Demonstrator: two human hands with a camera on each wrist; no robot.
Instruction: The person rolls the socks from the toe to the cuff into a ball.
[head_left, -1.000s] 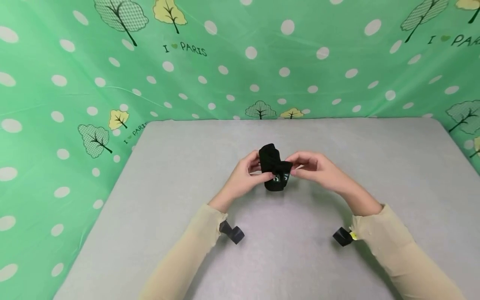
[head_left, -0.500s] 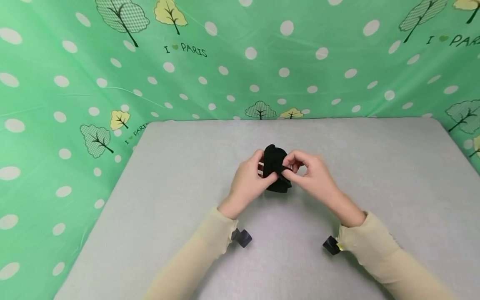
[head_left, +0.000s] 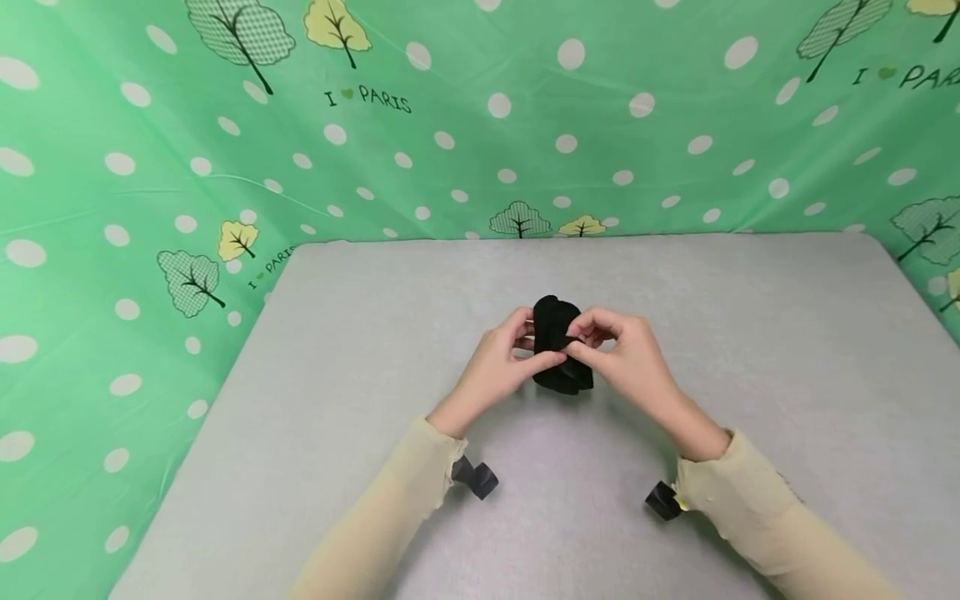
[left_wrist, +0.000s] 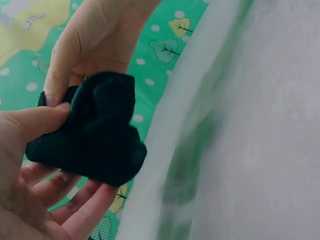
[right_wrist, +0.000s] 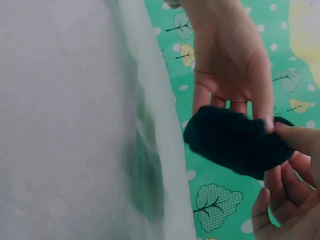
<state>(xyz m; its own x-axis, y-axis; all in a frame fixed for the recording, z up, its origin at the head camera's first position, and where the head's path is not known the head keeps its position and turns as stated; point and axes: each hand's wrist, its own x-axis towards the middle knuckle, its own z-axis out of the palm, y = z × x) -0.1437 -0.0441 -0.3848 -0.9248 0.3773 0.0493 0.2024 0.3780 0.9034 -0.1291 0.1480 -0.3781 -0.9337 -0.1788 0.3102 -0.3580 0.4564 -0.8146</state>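
Observation:
A small bundle of folded black socks (head_left: 552, 323) is held up between both hands over the table. My left hand (head_left: 491, 367) grips its left side, thumb across the near face and fingers behind. From the right, my right hand (head_left: 630, 354) pinches the folded edge between thumb and index finger. The left wrist view has the socks (left_wrist: 100, 140) resting on the left fingers, a doubled flap standing up. Both thumbs meet close together at the fold. Seen from the right wrist, the bundle of socks (right_wrist: 225, 142) is longer and rounded at one end.
A grey table top (head_left: 375, 333) lies below the hands. Green dotted cloth (head_left: 420, 133) printed with trees hangs behind it and along both sides. Small black devices (head_left: 476, 477) stick out at both sleeve cuffs.
My right hand has moved left onto the socks and pinches their fold farther in. White lettering on the socks has gone out of sight. The bundle has shifted slightly right and nearer.

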